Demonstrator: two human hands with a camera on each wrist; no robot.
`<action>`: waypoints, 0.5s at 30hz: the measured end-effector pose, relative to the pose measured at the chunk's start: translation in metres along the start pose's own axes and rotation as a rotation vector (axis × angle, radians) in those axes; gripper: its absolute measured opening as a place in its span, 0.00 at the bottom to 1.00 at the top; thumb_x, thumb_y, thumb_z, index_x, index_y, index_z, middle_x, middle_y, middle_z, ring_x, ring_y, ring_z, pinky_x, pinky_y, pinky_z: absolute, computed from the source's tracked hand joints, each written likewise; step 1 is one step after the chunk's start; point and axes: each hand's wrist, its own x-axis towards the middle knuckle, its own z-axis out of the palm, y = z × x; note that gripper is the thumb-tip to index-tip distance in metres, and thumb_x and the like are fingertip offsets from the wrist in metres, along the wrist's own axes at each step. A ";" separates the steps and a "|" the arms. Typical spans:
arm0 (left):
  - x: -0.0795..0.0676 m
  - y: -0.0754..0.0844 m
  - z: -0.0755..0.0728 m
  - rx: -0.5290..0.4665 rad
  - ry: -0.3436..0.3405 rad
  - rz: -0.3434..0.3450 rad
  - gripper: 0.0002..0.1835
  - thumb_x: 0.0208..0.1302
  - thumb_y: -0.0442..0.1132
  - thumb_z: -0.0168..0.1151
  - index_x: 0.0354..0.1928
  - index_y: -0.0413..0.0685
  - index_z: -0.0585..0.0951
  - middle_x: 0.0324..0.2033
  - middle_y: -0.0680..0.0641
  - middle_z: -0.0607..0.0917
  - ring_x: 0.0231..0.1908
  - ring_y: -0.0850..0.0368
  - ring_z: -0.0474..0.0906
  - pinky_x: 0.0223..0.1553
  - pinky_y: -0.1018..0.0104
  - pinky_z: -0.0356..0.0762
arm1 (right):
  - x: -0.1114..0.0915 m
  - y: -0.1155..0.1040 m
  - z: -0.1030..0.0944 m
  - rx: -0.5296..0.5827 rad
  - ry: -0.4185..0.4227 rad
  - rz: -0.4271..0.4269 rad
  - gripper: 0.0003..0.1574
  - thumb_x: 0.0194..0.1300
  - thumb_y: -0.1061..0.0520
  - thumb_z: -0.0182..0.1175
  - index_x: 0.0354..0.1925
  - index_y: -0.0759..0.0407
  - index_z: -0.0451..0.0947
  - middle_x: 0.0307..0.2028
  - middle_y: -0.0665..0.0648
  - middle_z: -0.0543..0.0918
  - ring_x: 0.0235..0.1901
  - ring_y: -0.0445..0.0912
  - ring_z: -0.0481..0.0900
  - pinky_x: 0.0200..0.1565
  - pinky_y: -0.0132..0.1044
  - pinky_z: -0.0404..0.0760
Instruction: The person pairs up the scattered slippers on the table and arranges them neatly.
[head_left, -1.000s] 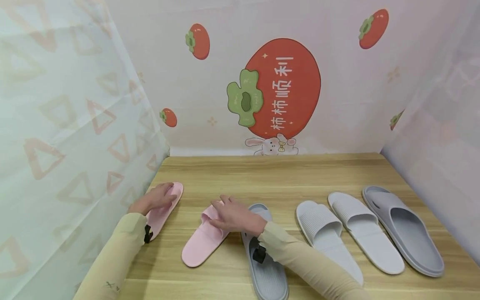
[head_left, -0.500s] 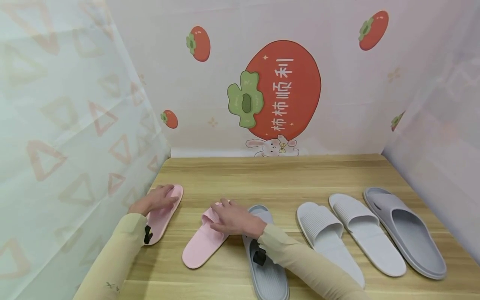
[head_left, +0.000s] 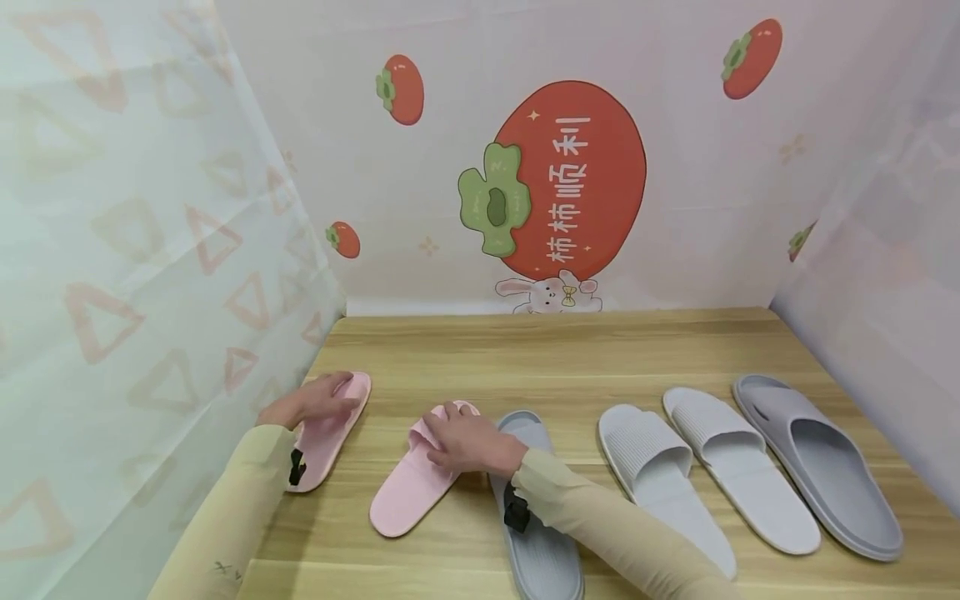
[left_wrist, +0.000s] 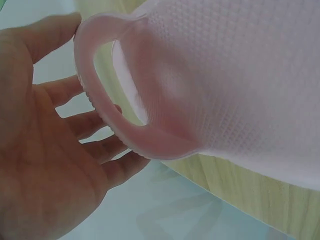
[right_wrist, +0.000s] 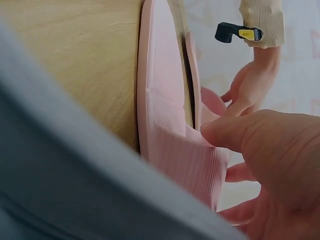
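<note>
Two pink slippers lie on the wooden table. My left hand (head_left: 318, 400) grips the strap of the left slipper (head_left: 330, 446); in the left wrist view its thumb meets one side of the strap (left_wrist: 107, 107) and its fingers reach over the other. On the second pink slipper (head_left: 412, 492), my right hand (head_left: 472, 440) has its thumb at the strap's edge and its fingers across the strap (right_wrist: 187, 162). Part of this slipper's strap is hidden under the hand in the head view. A grey slipper (head_left: 543, 550) lies beneath my right wrist.
On the right lie two ribbed pale grey slippers, one nearer the middle (head_left: 645, 446) and one beyond it (head_left: 742, 471), plus a smooth grey slipper (head_left: 832, 475). Printed cloth walls (head_left: 675, 275) stand behind and at both sides of the wooden table (head_left: 540, 350).
My right hand has come slightly nearer over its pink slipper, and more of the toe shows beyond the fingers. My left hand stays on its slipper. The head view has shifted a little.
</note>
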 end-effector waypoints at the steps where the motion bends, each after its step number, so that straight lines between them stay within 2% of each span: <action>1: 0.001 0.000 0.000 0.001 -0.006 0.001 0.40 0.67 0.52 0.56 0.71 0.31 0.59 0.67 0.23 0.63 0.68 0.25 0.57 0.66 0.34 0.58 | 0.000 0.001 0.000 -0.002 -0.001 0.003 0.32 0.69 0.39 0.55 0.67 0.45 0.65 0.61 0.62 0.73 0.53 0.55 0.76 0.44 0.45 0.80; 5: 0.002 0.002 -0.003 0.004 -0.037 0.002 0.42 0.66 0.52 0.57 0.72 0.30 0.58 0.67 0.22 0.62 0.68 0.24 0.56 0.67 0.34 0.57 | 0.002 0.002 -0.001 -0.005 0.007 0.002 0.30 0.69 0.39 0.55 0.65 0.45 0.66 0.59 0.62 0.74 0.51 0.54 0.76 0.43 0.44 0.80; 10: -0.001 0.003 -0.006 -0.004 -0.070 0.014 0.43 0.65 0.50 0.59 0.71 0.28 0.57 0.68 0.23 0.61 0.68 0.25 0.55 0.67 0.35 0.56 | 0.003 0.003 -0.002 0.012 0.041 -0.010 0.23 0.70 0.40 0.54 0.58 0.45 0.70 0.52 0.60 0.77 0.47 0.53 0.77 0.38 0.43 0.78; 15: -0.006 0.002 -0.011 -0.035 -0.115 -0.032 0.44 0.63 0.47 0.65 0.72 0.31 0.57 0.69 0.24 0.60 0.69 0.26 0.55 0.67 0.35 0.56 | 0.003 0.000 0.000 0.007 0.056 -0.024 0.20 0.71 0.41 0.53 0.57 0.45 0.71 0.48 0.57 0.78 0.46 0.52 0.77 0.41 0.43 0.78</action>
